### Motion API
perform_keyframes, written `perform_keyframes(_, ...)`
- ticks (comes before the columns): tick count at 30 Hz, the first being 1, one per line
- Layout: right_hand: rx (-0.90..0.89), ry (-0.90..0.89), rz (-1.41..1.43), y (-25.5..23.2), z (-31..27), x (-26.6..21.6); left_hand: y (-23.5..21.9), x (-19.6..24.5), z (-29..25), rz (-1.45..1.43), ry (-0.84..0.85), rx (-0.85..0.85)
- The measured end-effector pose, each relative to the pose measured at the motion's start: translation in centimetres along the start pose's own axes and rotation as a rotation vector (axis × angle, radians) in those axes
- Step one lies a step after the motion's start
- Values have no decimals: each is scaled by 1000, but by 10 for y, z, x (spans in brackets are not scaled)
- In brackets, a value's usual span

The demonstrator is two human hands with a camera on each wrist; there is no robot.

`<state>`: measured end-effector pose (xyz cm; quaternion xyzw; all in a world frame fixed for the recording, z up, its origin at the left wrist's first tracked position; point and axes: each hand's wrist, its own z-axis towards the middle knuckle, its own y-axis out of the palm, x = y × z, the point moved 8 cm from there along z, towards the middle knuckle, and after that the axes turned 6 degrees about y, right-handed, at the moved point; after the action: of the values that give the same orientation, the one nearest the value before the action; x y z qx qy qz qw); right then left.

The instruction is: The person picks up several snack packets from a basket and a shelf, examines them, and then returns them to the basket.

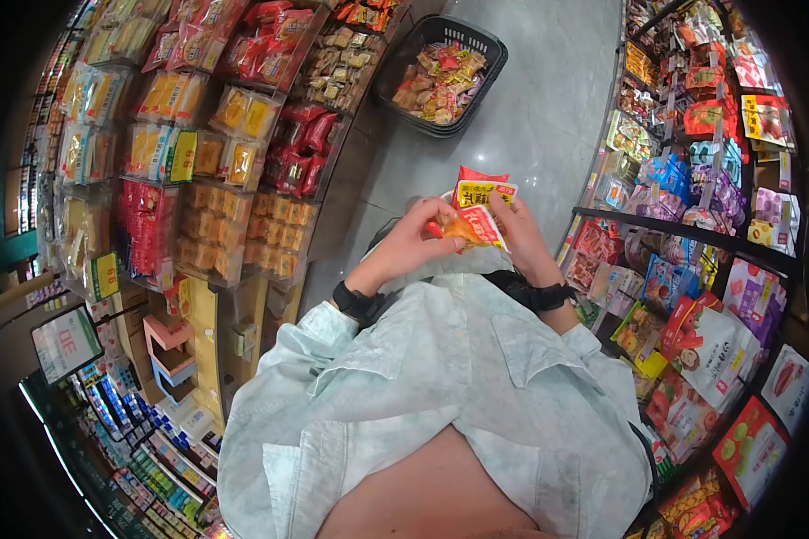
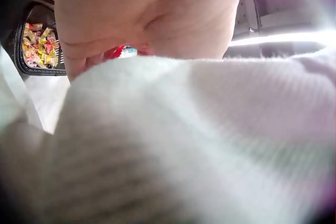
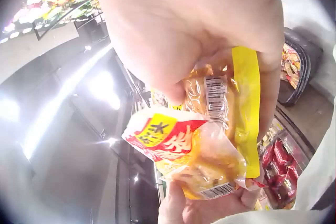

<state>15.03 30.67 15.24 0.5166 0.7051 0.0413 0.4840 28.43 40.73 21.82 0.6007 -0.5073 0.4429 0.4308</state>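
Note:
In the head view, both hands are in front of the torso, close together, with small snack packets between them. My left hand point(image 1: 403, 244) pinches a red, white and orange snack packet point(image 3: 202, 153) between thumb and fingers. A yellow-edged snack packet point(image 3: 245, 111) with a barcode is gripped by my right hand point(image 1: 528, 241), its thumb across the near side. These packets overlap, and a red packet edge point(image 1: 482, 173) shows behind them. The left wrist view is mostly covered by a sleeve point(image 2: 157, 140); the left fingers are hidden there.
On the floor ahead stands a black basket point(image 1: 494, 79) holding many small wrapped snacks. Shelves of packaged snacks point(image 1: 162, 99) line the left side. On the right, a dark-edged rack point(image 1: 692, 235) carries colourful bags. Grey tiled floor point(image 1: 548, 99) runs between them.

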Motion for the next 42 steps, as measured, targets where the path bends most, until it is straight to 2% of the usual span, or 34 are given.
perform_keyframes(5, -10, -34, 115, -13, -9, -10, 12, 27, 16, 228, 97, -51)
perform_keyframes(8, 32, -111, 68, -14, -18, -24, 17, 22, 27, 341, 176, 6)
perform_keyframes(11, 54, -136, 66, -16, -20, -31, 22, 25, 33, 235, 93, 10)
perform_keyframes(12, 64, -118, 73, -15, -20, -33, 26, 27, 33, 76, -59, -25)
perform_keyframes(15, 18, -42, 39, -17, -6, -26, 18, 21, 36, 161, 127, 50)
perform_keyframes(16, 53, -7, 24, -17, -2, -22, 14, 23, 36, 191, 187, 78)
perform_keyframes(19, -44, 3, 4, 0, 12, -19, -5, 20, 25, 152, 121, 193)
perform_keyframes(22, -44, 82, 56, 14, 25, -11, -23, 0, 17, -30, -24, 208)
perform_keyframes(27, -129, 190, 26, 59, 59, 4, -73, -12, 4, 12, -49, 221)
perform_keyframes(31, -108, 234, 18, 104, 93, 6, -120, -16, -6, -168, -183, 199)
perform_keyframes(32, -108, 236, 26, 117, 103, 8, -134, -33, -2, -128, -136, 213)
perform_keyframes(35, -67, 222, 9, 157, 122, 2, -177, -27, -5, -102, -47, 319)
perform_keyframes(36, -84, 222, -8, 170, 128, 1, -186, -22, -7, -236, -38, 347)
perform_keyframes(39, 92, 145, -29, 166, 150, 3, -213, -14, -9, -411, -142, 318)
perform_keyframes(42, 113, 143, -89, 178, 152, -8, -225, -22, 4, -479, -119, 196)
